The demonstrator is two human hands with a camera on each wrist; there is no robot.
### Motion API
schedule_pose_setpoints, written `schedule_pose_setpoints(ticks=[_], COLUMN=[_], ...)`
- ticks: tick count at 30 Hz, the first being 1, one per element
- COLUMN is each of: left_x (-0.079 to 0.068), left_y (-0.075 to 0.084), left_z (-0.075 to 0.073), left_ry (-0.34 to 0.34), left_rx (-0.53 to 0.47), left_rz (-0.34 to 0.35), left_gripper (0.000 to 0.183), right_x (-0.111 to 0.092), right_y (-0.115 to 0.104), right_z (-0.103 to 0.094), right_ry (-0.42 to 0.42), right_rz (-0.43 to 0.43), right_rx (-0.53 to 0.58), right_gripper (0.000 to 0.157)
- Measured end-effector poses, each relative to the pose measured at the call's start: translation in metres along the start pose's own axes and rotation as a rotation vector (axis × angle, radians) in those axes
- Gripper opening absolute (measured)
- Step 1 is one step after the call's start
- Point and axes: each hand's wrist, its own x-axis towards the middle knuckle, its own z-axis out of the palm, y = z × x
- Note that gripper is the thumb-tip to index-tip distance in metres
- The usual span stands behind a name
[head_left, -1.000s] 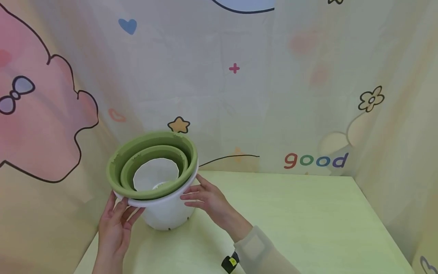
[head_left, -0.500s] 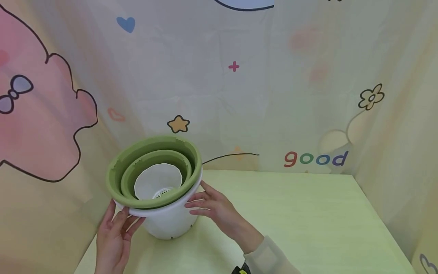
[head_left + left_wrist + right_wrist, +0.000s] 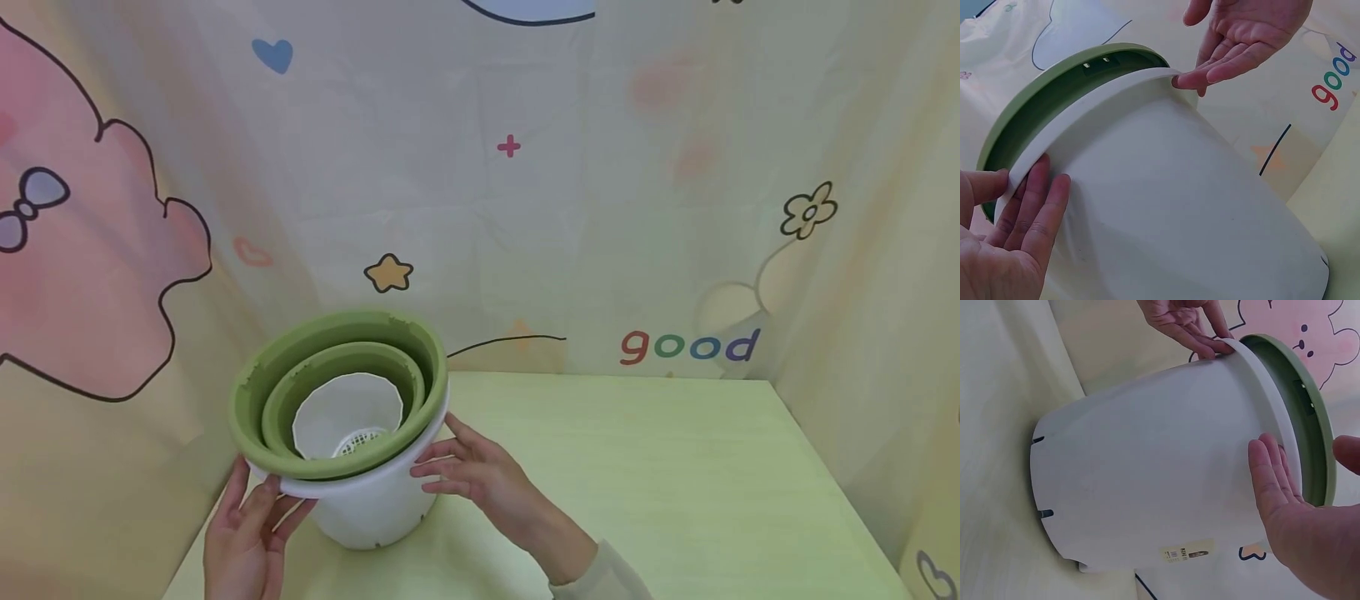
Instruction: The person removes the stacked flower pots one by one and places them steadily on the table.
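Note:
A white flower pot (image 3: 375, 517) with nested green-rimmed pots (image 3: 337, 467) stands at the left of the table, tilted a little in the head view. A smaller white pot (image 3: 337, 412) with a slotted bottom shows innermost. My left hand (image 3: 247, 533) pinches the white rim at the near left, thumb against its edge and fingers underneath, as the left wrist view (image 3: 1019, 231) also shows. On the right side, my right hand (image 3: 487, 483) has its nearly straight fingers under the rim, thumb held away from it. A small label (image 3: 1186, 551) is on the pot's side.
The pale green table (image 3: 637, 467) extends to the right of the pots. A printed curtain (image 3: 540, 250) hangs behind it and on both sides, close behind the pots at the left.
The nested pots have come toward me, lower in the head view, and both hands have moved along with them. More of the slotted bottom shows inside.

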Motion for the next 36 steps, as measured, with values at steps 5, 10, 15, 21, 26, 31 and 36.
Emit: schedule_pose_setpoints(ticks=[5, 10, 15, 21, 26, 31, 36], left_x=[-0.007, -0.014, -0.018, -0.019, -0.013, -0.005, 0.008], left_y=[-0.001, -0.001, -0.001, -0.001, -0.001, 0.002, 0.002], left_z=[-0.003, -0.005, -0.001, 0.001, 0.001, 0.011, 0.015], left_ry=[0.025, 0.019, 0.063, 0.142, 0.225, 0.377, 0.444], left_rx=[-0.018, -0.041, 0.003, 0.051, 0.070, 0.181, 0.296], left_rz=[-0.011, -0.014, -0.026, -0.049, -0.097, -0.110, -0.077], left_gripper=[0.065, 0.052, 0.051, 0.046, 0.034, 0.018, 0.026], right_x=[-0.009, -0.016, -0.022, -0.026, -0.028, -0.028, -0.026], right_y=[0.000, -0.001, 0.000, 0.001, 0.001, -0.001, -0.004], right_z=[-0.001, -0.004, -0.008, -0.012, -0.015, -0.015, -0.017], right_ry=[-0.018, -0.051, -0.094, -0.118, -0.104, -0.056, 0.052], right_rz=[-0.015, -0.017, -0.035, -0.050, -0.030, -0.001, 0.007], right_rx=[0.006, -0.005, -0.006, -0.004, -0.012, -0.046, -0.212], right_gripper=[0.067, 0.068, 0.067, 0.067, 0.068, 0.066, 0.054])
